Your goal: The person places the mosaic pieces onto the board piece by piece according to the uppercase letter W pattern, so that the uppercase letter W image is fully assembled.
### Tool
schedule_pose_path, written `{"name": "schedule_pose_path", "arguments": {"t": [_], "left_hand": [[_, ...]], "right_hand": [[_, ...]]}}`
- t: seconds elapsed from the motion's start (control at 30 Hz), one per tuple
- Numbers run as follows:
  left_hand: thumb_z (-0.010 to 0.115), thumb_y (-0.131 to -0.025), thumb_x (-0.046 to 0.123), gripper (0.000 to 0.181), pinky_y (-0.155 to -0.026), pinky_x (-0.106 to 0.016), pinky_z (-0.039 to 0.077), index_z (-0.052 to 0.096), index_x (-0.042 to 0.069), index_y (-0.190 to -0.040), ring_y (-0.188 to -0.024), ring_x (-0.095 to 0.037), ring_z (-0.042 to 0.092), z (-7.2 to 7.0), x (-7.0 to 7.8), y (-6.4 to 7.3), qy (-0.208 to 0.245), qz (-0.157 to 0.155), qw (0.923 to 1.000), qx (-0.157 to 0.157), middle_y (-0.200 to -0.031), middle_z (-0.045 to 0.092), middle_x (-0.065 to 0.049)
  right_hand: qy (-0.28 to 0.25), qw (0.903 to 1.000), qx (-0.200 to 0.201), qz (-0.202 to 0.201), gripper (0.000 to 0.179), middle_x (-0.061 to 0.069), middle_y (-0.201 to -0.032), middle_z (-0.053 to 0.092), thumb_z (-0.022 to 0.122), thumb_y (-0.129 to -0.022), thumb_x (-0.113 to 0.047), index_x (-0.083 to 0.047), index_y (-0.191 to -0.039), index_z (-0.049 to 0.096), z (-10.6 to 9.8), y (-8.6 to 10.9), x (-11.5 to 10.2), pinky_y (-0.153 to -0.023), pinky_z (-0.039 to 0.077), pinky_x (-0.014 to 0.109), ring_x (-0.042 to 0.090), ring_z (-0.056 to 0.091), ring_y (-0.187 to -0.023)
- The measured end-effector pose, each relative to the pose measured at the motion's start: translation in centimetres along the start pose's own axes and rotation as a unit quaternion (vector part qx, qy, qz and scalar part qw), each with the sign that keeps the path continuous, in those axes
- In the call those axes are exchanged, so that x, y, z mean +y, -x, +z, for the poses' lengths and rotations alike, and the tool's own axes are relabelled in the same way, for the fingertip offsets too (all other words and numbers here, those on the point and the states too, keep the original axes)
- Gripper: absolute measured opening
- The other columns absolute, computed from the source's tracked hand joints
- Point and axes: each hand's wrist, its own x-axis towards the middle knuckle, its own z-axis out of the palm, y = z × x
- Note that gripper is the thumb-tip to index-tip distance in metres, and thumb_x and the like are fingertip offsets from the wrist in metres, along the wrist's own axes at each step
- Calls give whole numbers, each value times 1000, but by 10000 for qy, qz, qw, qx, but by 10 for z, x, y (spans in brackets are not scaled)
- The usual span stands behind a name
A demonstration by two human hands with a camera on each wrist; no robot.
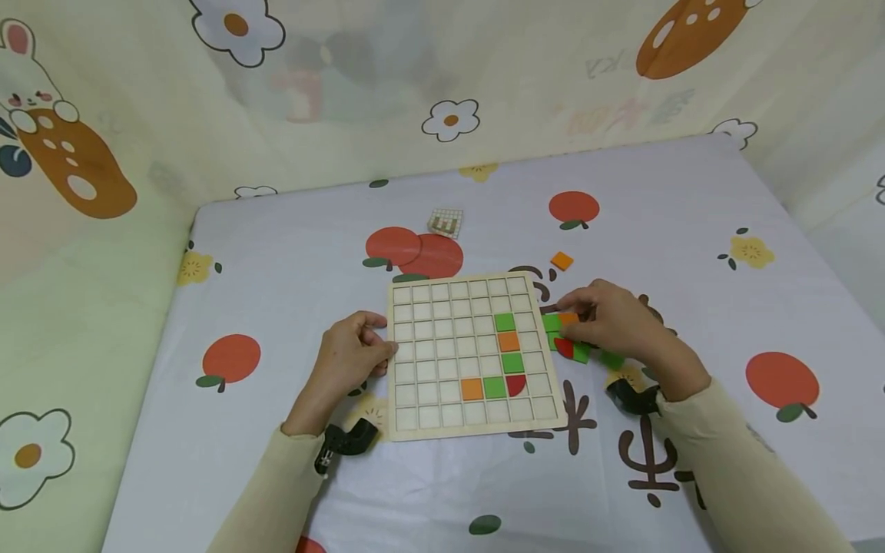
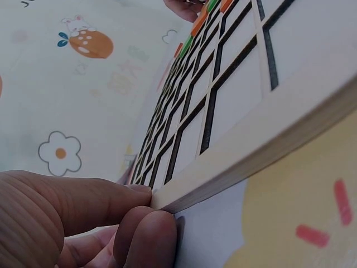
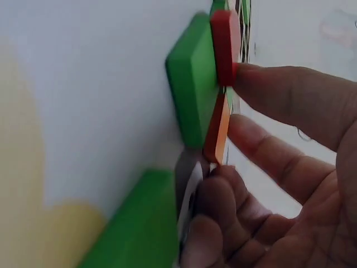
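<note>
A square wooden grid board (image 1: 422, 434) lies flat on the table, with several green, orange and red tiles set in its right-hand cells. My left hand (image 1: 349, 353) holds the board's left edge; in the left wrist view the thumb (image 2: 106, 201) meets the edge with curled fingers beside it. My right hand (image 1: 618, 322) is over a loose heap of tiles at the board's right side. In the right wrist view its thumb touches a rounded red tile (image 3: 224, 47), and a fingertip is at an orange tile (image 3: 216, 134). A green tile (image 3: 192, 78) lies beside them.
One orange tile (image 1: 562, 261) lies apart, beyond the right hand. A small gridded card or block (image 1: 445, 223) sits behind the board. The tablecloth (image 1: 311, 253) has printed fruit and flowers; a patterned curtain (image 1: 380, 138) rises at the back.
</note>
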Motion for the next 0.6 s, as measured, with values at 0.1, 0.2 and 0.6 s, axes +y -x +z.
{"name": "schedule_pose_path", "arguments": {"t": [0.1, 0.2, 0.6], "left_hand": [[77, -92, 5, 36, -57, -29, 58, 63, -1, -124, -58, -18, 67, 0, 0, 0, 31, 2, 10000, -7, -81, 66, -11], [77, -92, 4, 36, -57, -29, 58, 63, -1, -125, -58, -18, 67, -1, -1, 0, 37, 13, 10000, -9, -81, 66, -11], [78, -92, 5, 37, -57, -28, 57, 63, -1, -125, -57, -17, 66, 0, 1, 0, 6, -69, 10000, 8, -80, 66, -10]], "right_hand": [[144, 9999, -18, 13, 30, 13, -95, 56, 82, -88, -14, 0, -113, 75, 3, -3, -4, -69, 44, 34, 26, 51, -87], [174, 9997, -33, 150, 25, 13, -98, 56, 83, -88, -14, -2, -108, 74, 5, -5, -7, -72, 43, 35, 27, 50, -90], [-268, 9980, 55, 572, 11, 6, -90, 66, 79, -90, -15, -7, -96, 74, 5, -1, -10, -65, 49, 32, 25, 57, -85]]}}
